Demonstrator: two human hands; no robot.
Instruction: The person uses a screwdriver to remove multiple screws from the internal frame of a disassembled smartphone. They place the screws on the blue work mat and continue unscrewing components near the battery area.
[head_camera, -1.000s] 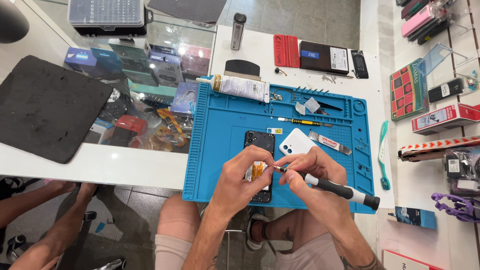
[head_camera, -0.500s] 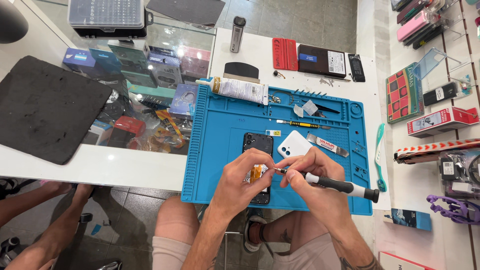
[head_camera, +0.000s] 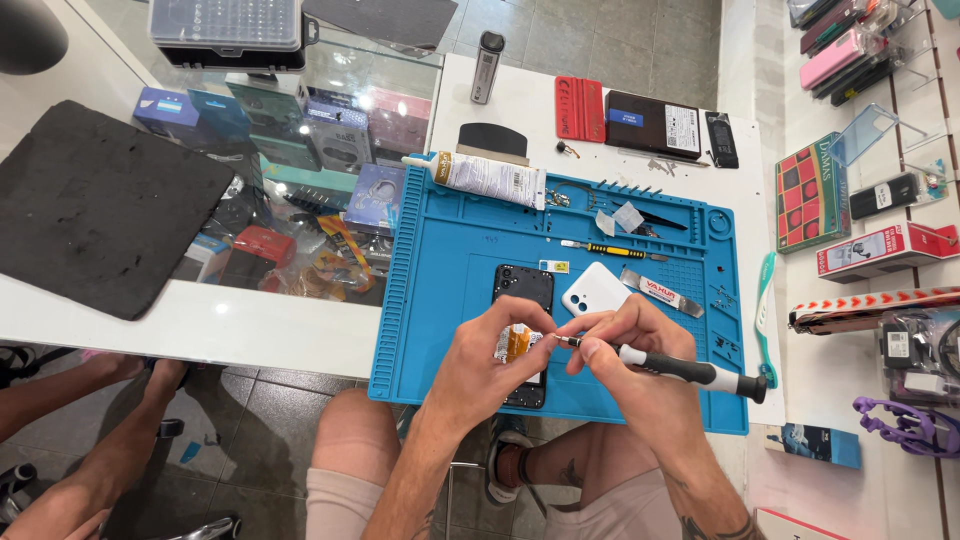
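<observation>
1. Blue mat on the counter holds an opened black phone, white back cover, and glue tube.
2. Left hand fingers press the phone.
3. Right hand fingers pinch a screwdriver.

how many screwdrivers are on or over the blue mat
2. One black-and-white screwdriver is held in the right hand, its tip near the opened phone. A thinner yellow-and-black screwdriver lies on the blue mat above the white phone back. Others may be hidden.
</observation>
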